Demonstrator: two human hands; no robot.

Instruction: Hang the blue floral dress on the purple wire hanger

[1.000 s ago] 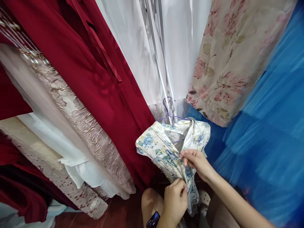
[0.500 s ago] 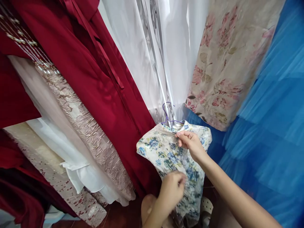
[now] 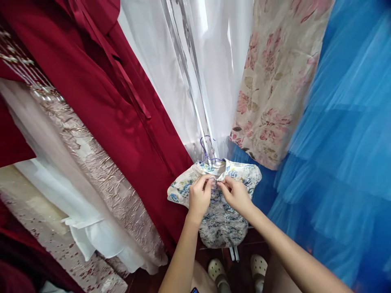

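Note:
A white top with blue flowers (image 3: pixel 224 219) hangs from a purple hanger (image 3: pixel 205 148) by a slim metal stand. At the front of its neckline, my left hand (image 3: pixel 200 194) pinches the left edge of the collar. My right hand (image 3: pixel 234 194) grips the opposite edge, its fingertips almost meeting those of the left. Any fastener between the fingers is too small to make out.
A long dark red dress (image 3: pixel 122 110) and pale textured gowns (image 3: pixel 100 162) hang on the left. White fabric (image 3: pixel 216 81) is behind the metal stand (image 3: pixel 195 93). To the right hang a pink-flowered garment (image 3: pixel 271 89) and blue layered tulle (image 3: pixel 336 162). Cream clogs (image 3: pixel 216 268) stand on the floor below.
My left hand has risen from the lower front of the top to the neckline, beside the right hand. The top's lower part has swung up and looks shorter; the view shifted slightly right.

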